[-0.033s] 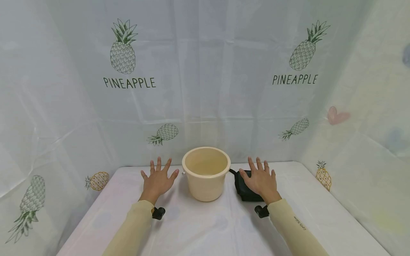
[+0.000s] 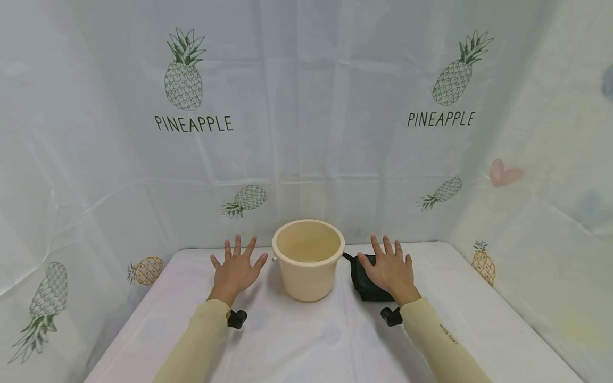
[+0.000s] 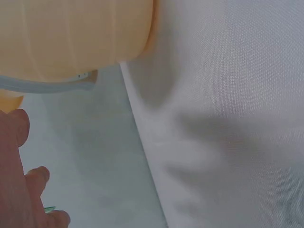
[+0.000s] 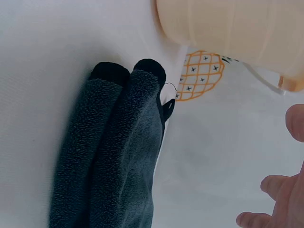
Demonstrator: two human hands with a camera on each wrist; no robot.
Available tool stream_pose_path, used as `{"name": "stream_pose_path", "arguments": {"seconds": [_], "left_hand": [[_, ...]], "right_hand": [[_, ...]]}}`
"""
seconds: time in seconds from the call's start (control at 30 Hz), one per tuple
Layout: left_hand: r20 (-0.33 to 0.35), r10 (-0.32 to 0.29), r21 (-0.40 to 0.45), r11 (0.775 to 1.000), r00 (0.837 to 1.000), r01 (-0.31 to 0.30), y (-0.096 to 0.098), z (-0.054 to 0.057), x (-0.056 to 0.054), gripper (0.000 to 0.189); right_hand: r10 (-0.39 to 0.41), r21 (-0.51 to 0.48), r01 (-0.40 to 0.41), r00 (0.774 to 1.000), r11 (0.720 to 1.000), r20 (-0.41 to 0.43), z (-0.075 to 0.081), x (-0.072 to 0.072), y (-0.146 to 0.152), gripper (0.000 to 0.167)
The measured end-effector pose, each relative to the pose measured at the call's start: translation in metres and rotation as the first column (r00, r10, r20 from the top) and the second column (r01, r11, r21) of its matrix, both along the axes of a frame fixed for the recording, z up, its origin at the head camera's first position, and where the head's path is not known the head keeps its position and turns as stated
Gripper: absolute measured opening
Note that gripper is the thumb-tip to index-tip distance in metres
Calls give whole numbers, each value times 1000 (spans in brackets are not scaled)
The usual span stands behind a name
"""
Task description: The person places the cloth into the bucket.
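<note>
A cream plastic bucket point(image 2: 308, 279) stands upright near the back of the table, between my two hands. My left hand point(image 2: 234, 274) hovers palm down to its left with the fingers spread, holding nothing. In the left wrist view the bucket's pale handle point(image 3: 47, 85) runs along its side near the rim. To the right of the bucket lies a folded dark towel point(image 4: 118, 156) with black edging and a small loop point(image 4: 169, 109). Spread above this towel, my right hand point(image 2: 390, 271) is also palm down and grips nothing; it partly hides the towel in the head view.
A white cloth point(image 2: 306, 346) covers the table. Pale curtains point(image 2: 306, 133) printed with pineapples rise behind it and along both sides. A small black camera point(image 2: 237, 319) sits under the left wrist, and another black camera point(image 2: 391, 316) under the right wrist.
</note>
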State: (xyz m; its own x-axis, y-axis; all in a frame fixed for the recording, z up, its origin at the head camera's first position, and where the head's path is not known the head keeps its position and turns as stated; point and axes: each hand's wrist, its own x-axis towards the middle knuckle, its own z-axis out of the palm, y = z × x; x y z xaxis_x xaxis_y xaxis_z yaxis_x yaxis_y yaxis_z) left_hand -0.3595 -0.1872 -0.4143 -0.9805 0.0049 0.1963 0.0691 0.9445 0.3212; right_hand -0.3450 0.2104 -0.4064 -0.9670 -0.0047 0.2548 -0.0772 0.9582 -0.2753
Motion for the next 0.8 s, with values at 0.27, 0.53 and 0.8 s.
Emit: {"name": "stream_pose_path", "arguments": {"seconds": [0.27, 0.53, 0.8], "left_hand": [[-2, 9, -10, 1000, 1000, -9, 1, 3, 1, 81], [-37, -11, 23, 1000, 999, 11, 7, 7, 0, 80], [-101, -45, 87, 995, 994, 53, 12, 14, 1, 80]], "right_hand": [[15, -24, -15, 1000, 1000, 2, 0, 3, 5, 88], [25, -44, -24, 999, 999, 39, -9, 3, 15, 95], [28, -32, -26, 997, 999, 76, -19, -1, 21, 105]]}}
